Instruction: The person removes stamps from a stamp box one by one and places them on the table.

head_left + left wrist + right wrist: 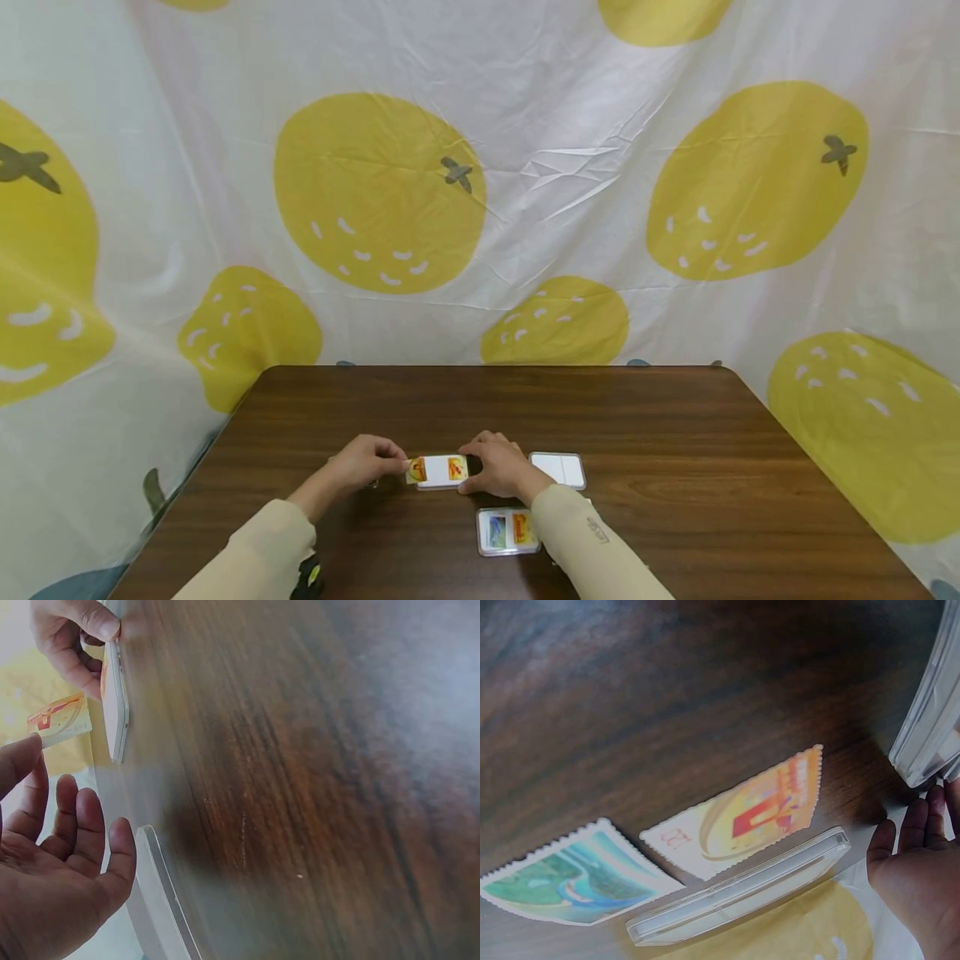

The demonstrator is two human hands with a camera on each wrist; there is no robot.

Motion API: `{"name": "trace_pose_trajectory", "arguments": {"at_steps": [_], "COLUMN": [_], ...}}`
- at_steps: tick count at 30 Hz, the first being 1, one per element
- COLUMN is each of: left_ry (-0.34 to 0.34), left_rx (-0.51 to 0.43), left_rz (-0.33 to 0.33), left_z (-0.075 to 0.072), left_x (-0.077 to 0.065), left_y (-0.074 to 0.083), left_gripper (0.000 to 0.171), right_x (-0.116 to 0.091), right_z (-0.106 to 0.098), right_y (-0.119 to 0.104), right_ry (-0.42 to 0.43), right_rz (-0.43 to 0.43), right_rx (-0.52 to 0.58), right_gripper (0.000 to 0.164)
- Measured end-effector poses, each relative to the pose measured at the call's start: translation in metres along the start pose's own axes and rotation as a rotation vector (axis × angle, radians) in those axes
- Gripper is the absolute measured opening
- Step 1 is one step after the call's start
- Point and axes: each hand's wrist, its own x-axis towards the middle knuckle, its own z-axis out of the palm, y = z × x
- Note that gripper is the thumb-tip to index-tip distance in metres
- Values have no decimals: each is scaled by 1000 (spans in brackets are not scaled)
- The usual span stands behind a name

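Between thumb and fingertip, my left hand (367, 457) pinches an orange-and-yellow postage stamp (61, 720) with perforated edges, its other fingers loosely bent. In the head view this stamp overlaps the left end of a flat white case (436, 477). My right hand (498, 467) grips the right end of that case, the thumb on its near edge. Another orange stamp (457, 468) shows on the case beside the right fingers. A clear-edged case (161, 892) lies by the left little finger in the left wrist view, mostly hidden by the hand in the head view.
A case with a blue-green and an orange stamp (508, 532) lies nearer me. Behind the right wrist is a white case (558, 469). Two loose stamps, one green-blue (581, 877) and one orange (742, 817), lie on the brown table (712, 467). A lemon-print curtain (570, 167) hangs behind.
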Motion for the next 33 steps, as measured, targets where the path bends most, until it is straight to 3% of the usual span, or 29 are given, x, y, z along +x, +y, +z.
{"name": "trace_pose_trajectory", "arguments": {"at_steps": [8, 15, 33], "left_ry": [-31, -117, -200], "left_rx": [18, -76, -96], "left_rz": [-33, 0, 37], "left_z": [-2, -4, 1], "left_x": [-13, -25, -47], "left_y": [0, 4, -2], "left_gripper": [13, 14, 13], "right_x": [1, 3, 1], "right_z": [1, 1, 1], "right_y": [0, 1, 0], "right_ry": [1, 9, 4], "right_rz": [6, 11, 14], "right_rx": [-4, -17, -7], "right_gripper": [58, 58, 59]}}
